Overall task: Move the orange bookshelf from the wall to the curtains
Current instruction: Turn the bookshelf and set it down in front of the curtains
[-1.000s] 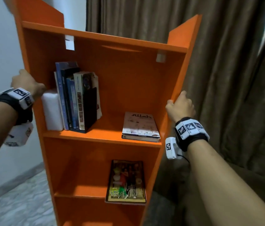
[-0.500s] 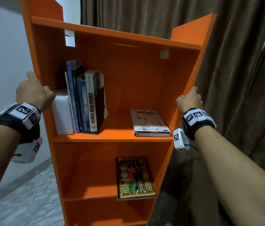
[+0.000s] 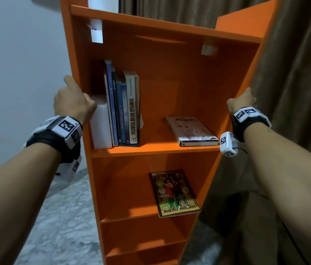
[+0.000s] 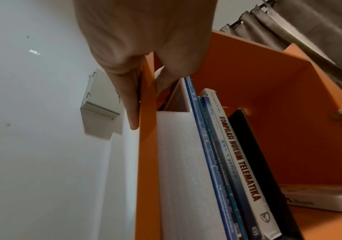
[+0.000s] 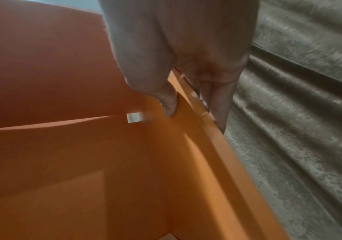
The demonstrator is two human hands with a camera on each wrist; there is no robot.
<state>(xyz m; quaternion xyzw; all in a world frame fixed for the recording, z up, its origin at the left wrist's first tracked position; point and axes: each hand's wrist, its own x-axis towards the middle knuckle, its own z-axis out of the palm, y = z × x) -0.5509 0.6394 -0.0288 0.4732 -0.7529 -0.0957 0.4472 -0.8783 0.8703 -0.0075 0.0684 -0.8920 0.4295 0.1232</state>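
I have my left hand (image 3: 72, 104) clamped on the left side panel and my right hand (image 3: 243, 101) on the right panel of the upright orange bookshelf (image 3: 170, 88), which stands tall between my grips, the curtains (image 3: 294, 77) just right and behind.

Top and foot of bookshelf (image 3: 170, 92) cut off by frame edges; right-hand fingers (image 5: 217, 100) blurred beside curtain (image 5: 299, 113).
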